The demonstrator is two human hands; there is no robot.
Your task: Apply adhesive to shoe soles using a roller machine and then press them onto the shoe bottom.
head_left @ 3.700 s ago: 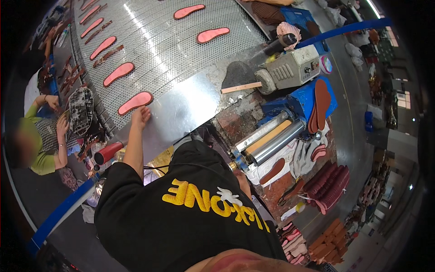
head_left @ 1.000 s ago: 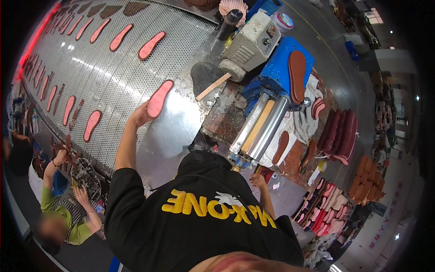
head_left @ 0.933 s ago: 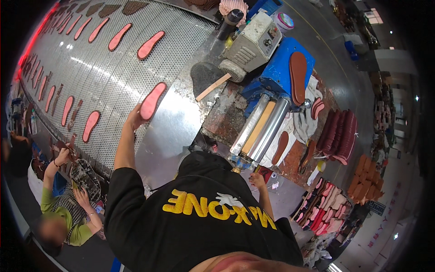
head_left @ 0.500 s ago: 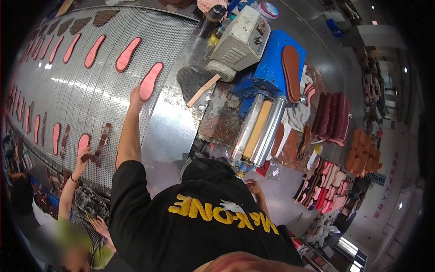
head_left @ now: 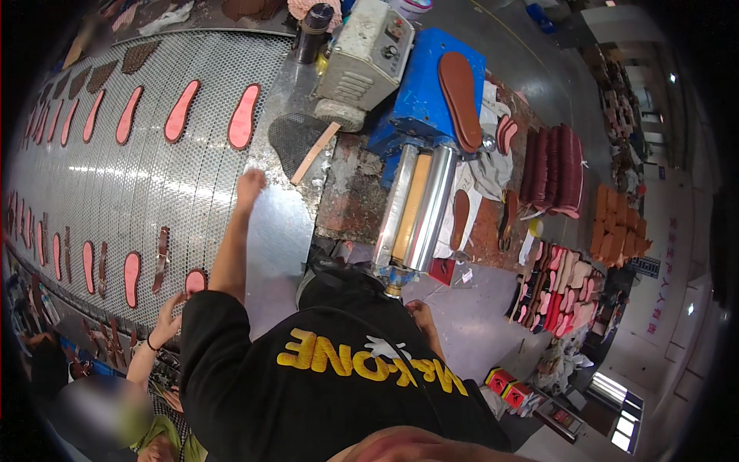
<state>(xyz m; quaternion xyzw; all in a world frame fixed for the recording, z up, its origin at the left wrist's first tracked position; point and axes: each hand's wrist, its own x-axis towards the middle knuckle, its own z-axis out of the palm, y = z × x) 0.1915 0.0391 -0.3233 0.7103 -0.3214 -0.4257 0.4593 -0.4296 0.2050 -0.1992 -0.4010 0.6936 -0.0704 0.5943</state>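
My left hand (head_left: 251,185) hovers over the corner of a bare metal plate (head_left: 279,231) beside the mesh conveyor, fingers curled in and nothing seen in them. Just beyond it, a pink insole with a dark rim (head_left: 245,117) lies flat on the conveyor belt (head_left: 177,181), apart from the hand. More pink insoles run leftward in a row from it. Low beside my body, my right hand (head_left: 421,316) is near the end of a roller machine (head_left: 416,208); its fingers are small and partly hidden, so its grip does not show.
A co-worker's hand (head_left: 164,322) reaches to a pink insole (head_left: 196,280) at the conveyor's near edge. A blue housing (head_left: 431,92) carries stacked brown insoles (head_left: 459,100). Dark mesh material (head_left: 291,142) and a tan strip (head_left: 315,154) lie by a grey control box (head_left: 362,58).
My left hand has let go of the pink insole, which now lies on the conveyor, and has drawn back toward me. The co-worker's hand has moved to another insole. The view has shifted.
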